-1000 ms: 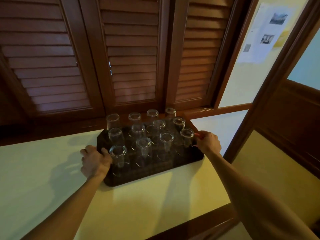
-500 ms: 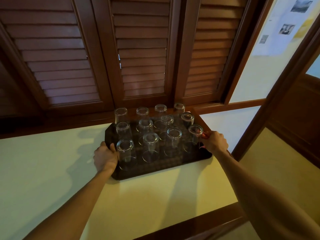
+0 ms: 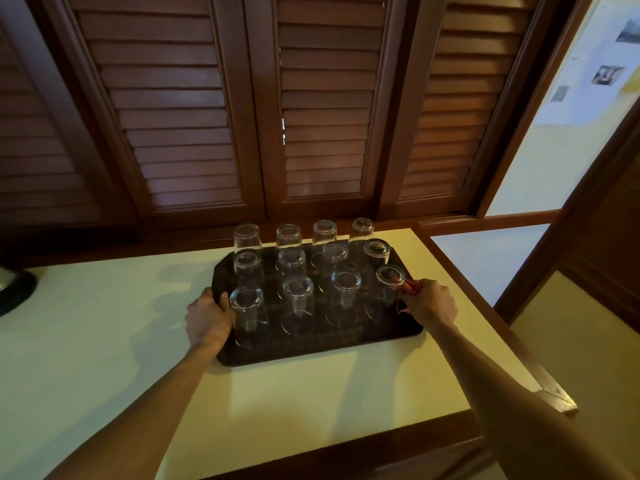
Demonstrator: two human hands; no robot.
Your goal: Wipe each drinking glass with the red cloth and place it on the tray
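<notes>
A: What have you got in centre frame?

B: I see a dark tray (image 3: 311, 353) on a pale counter (image 3: 104, 341), with twelve glasses (image 3: 297, 306) standing upside down on it in three rows of four. The back row sits toward the shutters (image 3: 311, 116) that fill the top of the frame.

A: Where are the hands?

B: My left hand (image 3: 207, 320) is at the tray's left edge, fingers curled over the rim, gripping it just beside the near-left glass (image 3: 248, 315). My right hand (image 3: 431, 301) is at the tray's right edge, just beside the near-right glass (image 3: 388, 292).

A: And the cloth?

B: The cloth (image 3: 408, 289) is in the right hand. Only a bit of red shows, sticking out from the curled fingers toward that glass, with another scrap below the hand against the tray. So the fingers are closed around the cloth. I cannot tell whether they also grip the tray rim underneath.

A: Is the tray lifted?

B: I cannot tell; its near edge looks to be touching the counter.

A: Anything else in frame?

B: A dark object (image 3: 14, 289) at the left edge, cut off, and papers (image 3: 595, 64) on the wall at upper right.
</notes>
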